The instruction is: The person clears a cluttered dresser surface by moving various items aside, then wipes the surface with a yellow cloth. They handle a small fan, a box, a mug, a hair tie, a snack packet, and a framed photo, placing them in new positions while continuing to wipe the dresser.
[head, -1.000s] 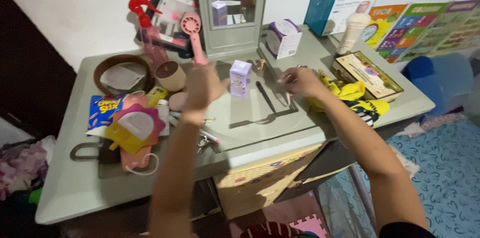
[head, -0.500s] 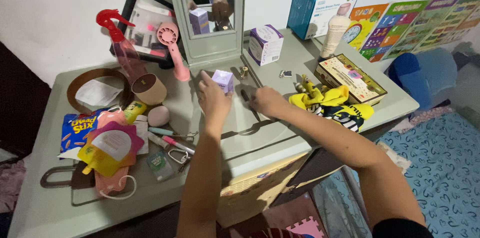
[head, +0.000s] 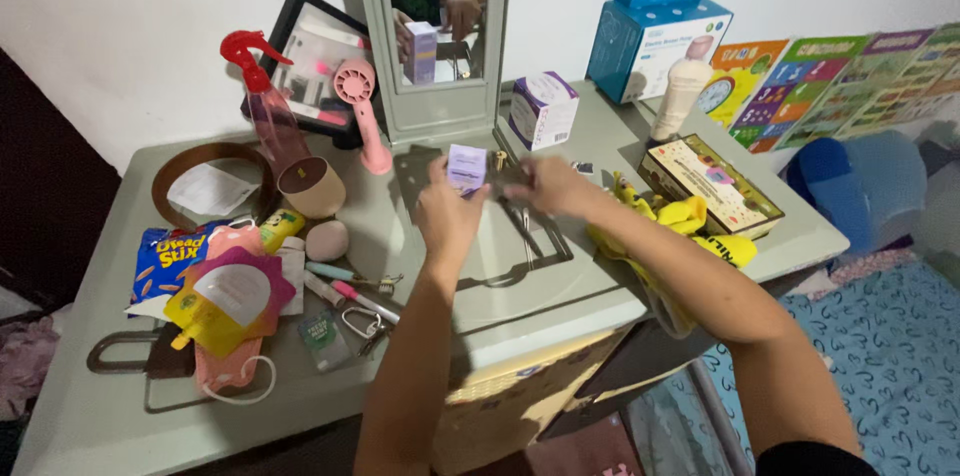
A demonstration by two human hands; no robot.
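- at the middle of the surface (head: pixel 560 281), the left hand (head: pixel 450 211) grips a small purple box (head: pixel 466 167) upright.
- right hand (head: pixel 548 186) fingers pinch beside it; contents unclear.
- box looks unopened.

Beside the mirror (head: pixel 432 36), the left hand (head: pixel 447 216) hid the small purple box's (head: pixel 466 167) lower half; whatever the right hand (head: pixel 551 185) pinched was unreadable.

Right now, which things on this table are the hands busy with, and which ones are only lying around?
In hand:
small purple box, held by left hand
right hand, beside the box

Lying about:
pink handheld fan
red spray bottle
yellow cloth
snack packet
mirror
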